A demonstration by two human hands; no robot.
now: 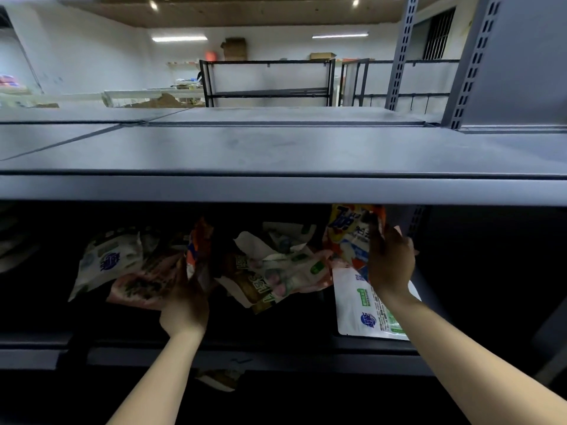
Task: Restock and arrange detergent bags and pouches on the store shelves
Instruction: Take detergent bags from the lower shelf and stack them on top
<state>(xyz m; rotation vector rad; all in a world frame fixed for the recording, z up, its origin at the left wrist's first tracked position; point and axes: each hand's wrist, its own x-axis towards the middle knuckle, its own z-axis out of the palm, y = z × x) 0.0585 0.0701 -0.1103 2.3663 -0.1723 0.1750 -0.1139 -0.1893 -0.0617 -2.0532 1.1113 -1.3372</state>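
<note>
Orange pouch (349, 237) upright, right hand (389, 259) gripping

Low gap under top shelf (276, 188); pouches (276, 265) crowding middle, dark room far left

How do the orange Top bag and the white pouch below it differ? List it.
The orange Top bag stands upright, gripped by the right hand; the white pouch lies flat, ungripped. The bag is orange and yellow; the pouch is white with green and blue print. Both sit on the same dark shelf.
</note>
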